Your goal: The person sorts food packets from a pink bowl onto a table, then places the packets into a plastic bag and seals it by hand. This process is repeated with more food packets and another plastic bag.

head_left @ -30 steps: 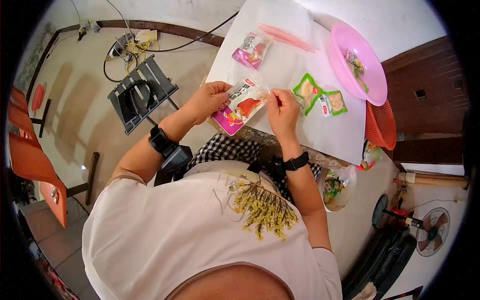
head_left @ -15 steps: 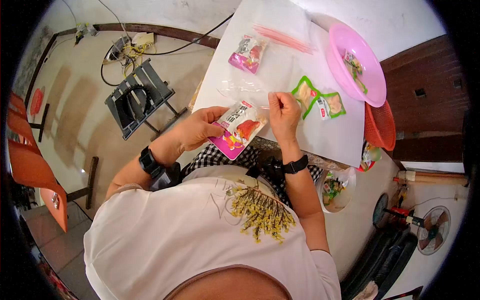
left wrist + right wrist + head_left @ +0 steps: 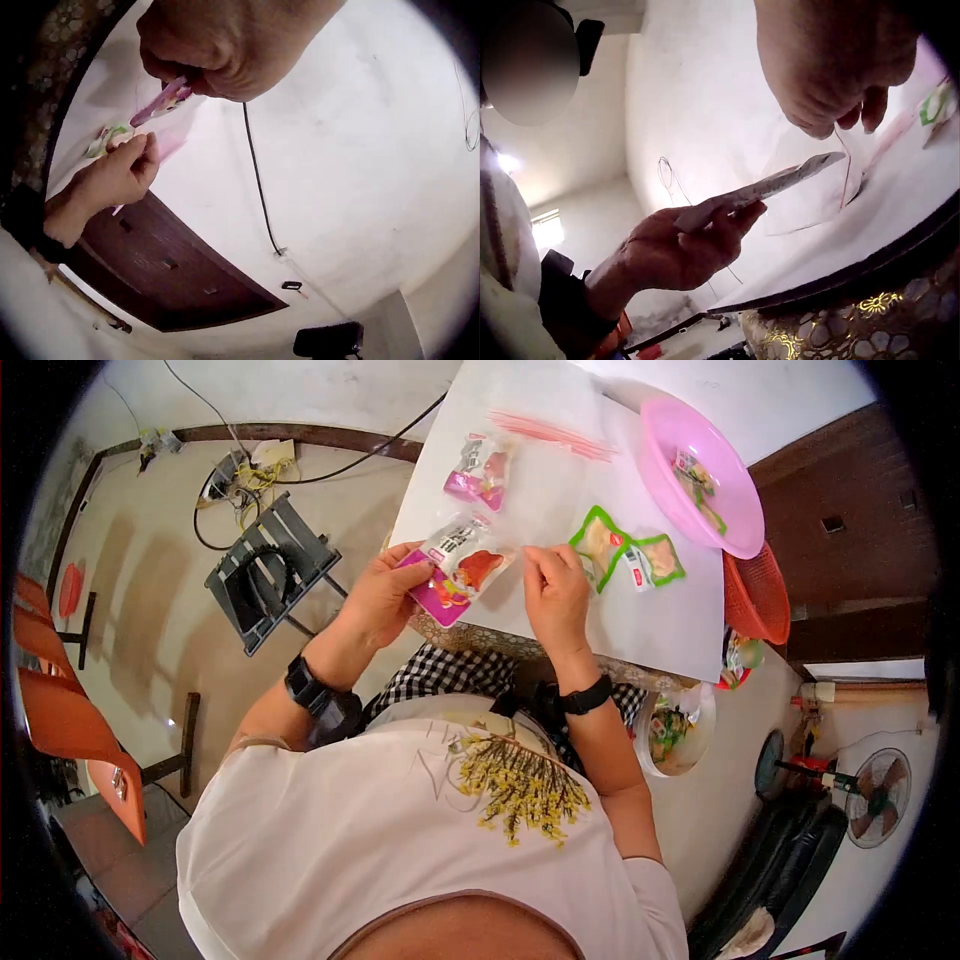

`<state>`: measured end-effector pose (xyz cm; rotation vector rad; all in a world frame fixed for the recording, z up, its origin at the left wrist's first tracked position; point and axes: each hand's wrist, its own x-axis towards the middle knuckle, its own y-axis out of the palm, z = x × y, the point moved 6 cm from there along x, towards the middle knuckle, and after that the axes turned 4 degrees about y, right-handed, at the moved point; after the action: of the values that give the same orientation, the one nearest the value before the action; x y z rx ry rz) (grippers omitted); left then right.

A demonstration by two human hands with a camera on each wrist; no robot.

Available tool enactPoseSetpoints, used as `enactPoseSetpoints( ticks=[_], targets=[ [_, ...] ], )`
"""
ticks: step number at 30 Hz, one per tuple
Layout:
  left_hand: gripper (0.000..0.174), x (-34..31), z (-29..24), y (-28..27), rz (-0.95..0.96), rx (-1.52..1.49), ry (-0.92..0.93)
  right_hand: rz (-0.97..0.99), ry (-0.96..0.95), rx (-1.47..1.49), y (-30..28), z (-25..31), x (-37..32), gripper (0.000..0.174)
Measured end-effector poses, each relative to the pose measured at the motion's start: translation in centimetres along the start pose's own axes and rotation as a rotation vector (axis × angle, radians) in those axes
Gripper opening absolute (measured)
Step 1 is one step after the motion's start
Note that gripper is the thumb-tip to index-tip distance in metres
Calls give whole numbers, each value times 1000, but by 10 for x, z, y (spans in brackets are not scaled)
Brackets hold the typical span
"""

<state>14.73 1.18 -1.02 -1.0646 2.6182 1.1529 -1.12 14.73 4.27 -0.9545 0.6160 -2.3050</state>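
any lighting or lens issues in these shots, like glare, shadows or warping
Head view: fisheye distortion bows the dark baseboard, corners go black, soft shadows streak the floor; left wrist view: left hand shadowed against a pale wall; right wrist view: bright window at left, right hand dark.

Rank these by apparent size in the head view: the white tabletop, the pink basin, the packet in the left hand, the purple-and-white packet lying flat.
1. White tabletop
2. Pink basin
3. Packet in the left hand
4. Packet lying flat

The last two may differ only through nearness to the camera.
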Motion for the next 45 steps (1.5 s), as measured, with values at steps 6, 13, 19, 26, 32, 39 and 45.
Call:
enactPoseSetpoints(
  ticks=[6,13,19,26,32,39,45],
  targets=[
    [24,-3,-11,-25,-53,5,14,-40,36,20,-7,-16,0,11],
    [27,4,9,-3,-6,-85,-19,71,48,107,7,2,-7,10],
    [25,41,21,10,47,-79,-28,62,0,60,6,7,-8,10],
    [21,56,17,35,92,-236,-44,32,24,71,6,-4,-12,10],
    [20,55,17,50,59,-264,-96,-117,93,86,-2,-28,-12,10],
    [21,31,4,11,53,-117,-148,-191,160,124,-23,-38,4,7],
    [23,23,14,18,31,-126,-121,-130,128,194,-13,-29,-3,6]
  ],
)
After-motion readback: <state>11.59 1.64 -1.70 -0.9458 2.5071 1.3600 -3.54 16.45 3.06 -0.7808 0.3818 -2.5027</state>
